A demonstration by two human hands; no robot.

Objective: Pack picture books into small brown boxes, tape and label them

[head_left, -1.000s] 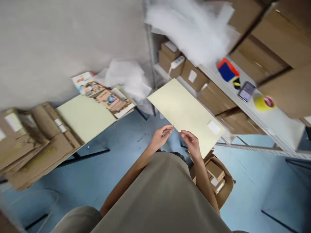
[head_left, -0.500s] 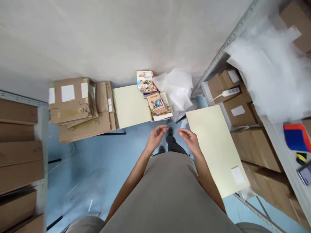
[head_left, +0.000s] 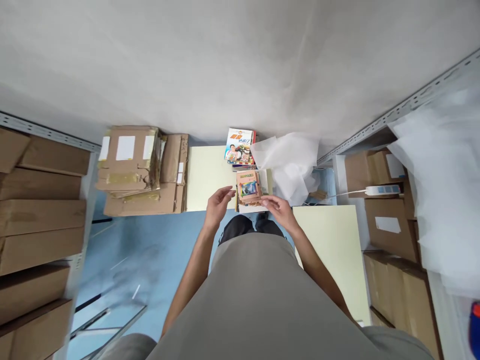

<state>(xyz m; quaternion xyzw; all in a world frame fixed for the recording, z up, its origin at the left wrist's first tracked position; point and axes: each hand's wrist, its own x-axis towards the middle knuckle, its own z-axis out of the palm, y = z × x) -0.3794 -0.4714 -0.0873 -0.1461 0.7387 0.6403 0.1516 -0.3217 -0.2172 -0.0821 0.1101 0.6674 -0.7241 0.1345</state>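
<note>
A small pile of books lies at the front of the pale table, topped by a pinkish book (head_left: 248, 184) with a colour picture on its cover. Beneath it, part of a larger white-edged book (head_left: 245, 208) shows. My left hand (head_left: 218, 206) is at the pile's left side, fingers stretched and the thumb apart, holding nothing. At the right front corner, my right hand (head_left: 279, 209) has its fingers extended over the pile's edge, also holding nothing; whether the fingertips touch the books I cannot tell. Behind sits another stack with a white illustrated book (head_left: 239, 146) on top.
Flattened cardboard boxes (head_left: 127, 172) are piled on the left of the pale table (head_left: 204, 172). Translucent plastic bags (head_left: 290, 160) lie right of the books. A second pale tabletop (head_left: 330, 250) stands at my right, beside shelves of cartons (head_left: 390, 220) and a power strip (head_left: 382, 190).
I have come closer to the table and the view has turned toward it. My hands have moved from above the floor to either side of the front book pile.
</note>
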